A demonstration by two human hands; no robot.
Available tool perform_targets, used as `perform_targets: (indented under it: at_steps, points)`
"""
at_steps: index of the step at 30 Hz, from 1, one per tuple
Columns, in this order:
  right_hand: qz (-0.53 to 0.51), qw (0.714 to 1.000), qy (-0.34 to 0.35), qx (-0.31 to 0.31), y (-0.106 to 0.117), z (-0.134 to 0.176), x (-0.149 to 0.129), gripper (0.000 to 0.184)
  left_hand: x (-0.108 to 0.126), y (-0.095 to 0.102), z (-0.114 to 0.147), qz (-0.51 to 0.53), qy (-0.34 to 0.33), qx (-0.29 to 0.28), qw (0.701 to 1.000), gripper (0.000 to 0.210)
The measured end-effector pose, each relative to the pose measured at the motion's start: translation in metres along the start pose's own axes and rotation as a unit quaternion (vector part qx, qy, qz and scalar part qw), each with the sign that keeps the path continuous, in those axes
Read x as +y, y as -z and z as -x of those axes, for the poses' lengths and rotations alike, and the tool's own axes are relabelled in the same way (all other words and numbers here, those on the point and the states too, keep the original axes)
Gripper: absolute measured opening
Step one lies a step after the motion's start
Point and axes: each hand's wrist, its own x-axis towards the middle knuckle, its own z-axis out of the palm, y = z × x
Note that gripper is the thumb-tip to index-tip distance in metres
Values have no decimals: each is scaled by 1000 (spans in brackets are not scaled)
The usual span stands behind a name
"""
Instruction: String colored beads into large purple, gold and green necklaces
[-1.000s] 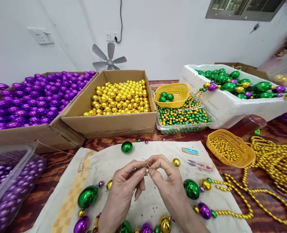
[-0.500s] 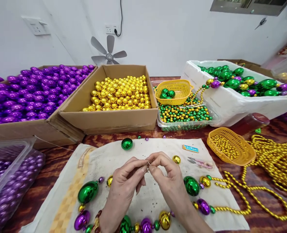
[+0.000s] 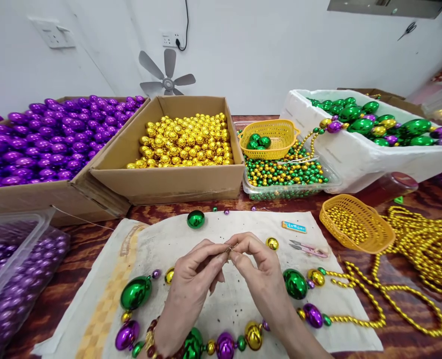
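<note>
My left hand (image 3: 196, 274) and my right hand (image 3: 256, 267) meet fingertip to fingertip over the white cloth (image 3: 221, 309). Between them they pinch a tiny brownish, wire-like piece (image 3: 230, 249); the fingers cover most of it. A bead garland lies around and beneath my wrists, with a large green bead (image 3: 135, 293) at left, a purple bead (image 3: 225, 345) in front and another green bead (image 3: 295, 284) at right. Its gold bead chain (image 3: 355, 320) runs off to the right. A loose gold ball (image 3: 272, 243) rests just beyond my right hand, and a green ball (image 3: 195, 219) farther back.
Pink-handled snips (image 3: 309, 248) and a blue-labelled packet (image 3: 294, 227) lie on the cloth's right. Behind stand boxes of purple beads (image 3: 56, 144) and gold balls (image 3: 187, 139), a clear tray (image 3: 258, 189) and a foam box (image 3: 355, 162). A yellow basket (image 3: 378, 239) sits at right.
Both hands stay together in nearly the same place. The small piece between the fingertips has turned slightly, and its ring-like end shows less. The view has tilted down a little.
</note>
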Motion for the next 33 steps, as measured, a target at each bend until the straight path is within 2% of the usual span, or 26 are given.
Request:
perform_targets:
  at_steps: [19,33]
  points:
    - [19,1000,17,6,2,4,7,13,-8,-1,-1,48,17,-11,999,21]
    - [30,999,17,3,3,2,10,14,-3,-1,-1,-15,-2,-15,1000,21]
